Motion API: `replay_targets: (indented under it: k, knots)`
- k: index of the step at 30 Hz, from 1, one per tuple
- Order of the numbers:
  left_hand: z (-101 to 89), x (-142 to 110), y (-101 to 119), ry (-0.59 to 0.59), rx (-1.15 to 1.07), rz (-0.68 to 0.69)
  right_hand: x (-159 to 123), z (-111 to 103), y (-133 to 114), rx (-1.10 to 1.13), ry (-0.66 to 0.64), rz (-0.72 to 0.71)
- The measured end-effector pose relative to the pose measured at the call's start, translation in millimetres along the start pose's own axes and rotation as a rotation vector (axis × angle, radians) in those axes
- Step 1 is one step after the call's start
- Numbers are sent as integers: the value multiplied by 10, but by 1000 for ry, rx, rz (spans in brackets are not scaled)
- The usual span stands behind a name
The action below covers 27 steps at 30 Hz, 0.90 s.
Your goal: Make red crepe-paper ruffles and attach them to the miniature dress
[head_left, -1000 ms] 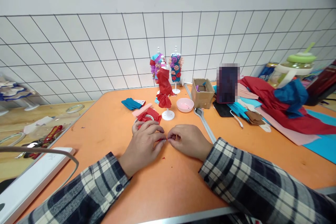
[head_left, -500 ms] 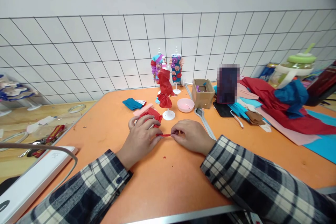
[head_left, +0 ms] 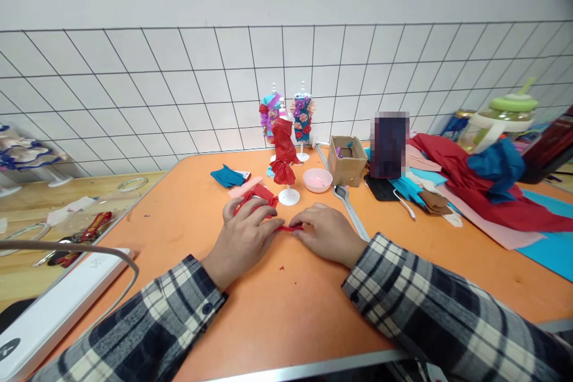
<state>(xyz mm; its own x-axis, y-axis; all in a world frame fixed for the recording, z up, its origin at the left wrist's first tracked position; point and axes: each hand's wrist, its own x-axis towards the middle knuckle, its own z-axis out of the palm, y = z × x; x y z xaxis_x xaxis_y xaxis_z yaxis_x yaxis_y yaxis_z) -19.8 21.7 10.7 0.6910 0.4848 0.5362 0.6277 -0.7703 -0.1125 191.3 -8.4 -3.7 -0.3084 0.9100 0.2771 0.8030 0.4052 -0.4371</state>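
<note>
A thin strip of red crepe paper [head_left: 290, 228], folded or twisted narrow, runs between my two hands just above the orange tabletop. My left hand [head_left: 244, 230] pinches its left end, with the fingers bent over. At the other end, the thumb and fingers of my right hand [head_left: 324, 230] close on the strip. More red crepe paper [head_left: 263, 193] lies behind my left hand, partly hidden by it. Directly beyond my hands stands a small white dress form [head_left: 289, 196] wearing a red paper dress [head_left: 283, 142] gathered at the knees.
Two decorated dress forms [head_left: 302, 119] stand at the back. A pink bowl [head_left: 317, 180], cardboard box [head_left: 347, 161], pixelated phone-like screen [head_left: 389, 146] and scissors-like grey tool [head_left: 347, 206] lie to the right, near piled crepe paper [head_left: 474, 179]. Blue paper [head_left: 229, 176] and a white power bank [head_left: 67, 304] are left.
My right fingers have shifted along the red strip and now lie flatter over its end. The left hand keeps its pinch. The view has moved slightly.
</note>
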Motion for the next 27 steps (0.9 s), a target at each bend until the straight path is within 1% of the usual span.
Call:
replay_targets:
  k: [2, 4, 6, 8, 9, 11, 13, 14, 16, 18, 20, 22, 23, 25, 27]
  knots:
    - [31, -2, -31, -30, 38, -63, 3, -13, 16, 2, -39, 58]
    - [54, -1, -64, -82, 32, -136, -2, -30, 11, 25, -61, 103]
    - [56, 5, -82, -141, -24, -165, -8, -44, 1, 20, -26, 77]
    - [36, 14, -72, -198, -105, -117, -11, -48, 2, -23, 3, -18]
    - [22, 17, -56, -225, -153, -60, -12, -44, 8, -49, -16, -74]
    - [-3, 19, -11, -273, -264, 100, -15, -29, 26, -103, -98, -162]
    - [-16, 14, 34, -315, -356, 226, -23, -13, 33, -162, -155, -187]
    - [-18, 10, 49, -334, -388, 249, -28, -8, 29, -177, -163, -172]
    - [-12, 0, 55, -371, -435, 230, -37, -10, 15, -143, -172, -98]
    - [2, -10, 35, -403, -477, 195, -39, -23, 10, -52, -169, -24]
    - [21, -17, 5, -406, -505, 185, -31, -42, 31, -4, -116, -2]
    - [37, -17, -16, -399, -515, 200, -18, -53, 77, -38, -75, -54]
    - [42, -13, -23, -397, -515, 214, -14, -54, 103, -72, -86, -93]
    - [41, -1, -33, -403, -494, 238, -9, -43, 149, -130, -146, -154]
    - [27, 17, -45, -400, -434, 229, -12, -22, 169, -159, -193, -174]
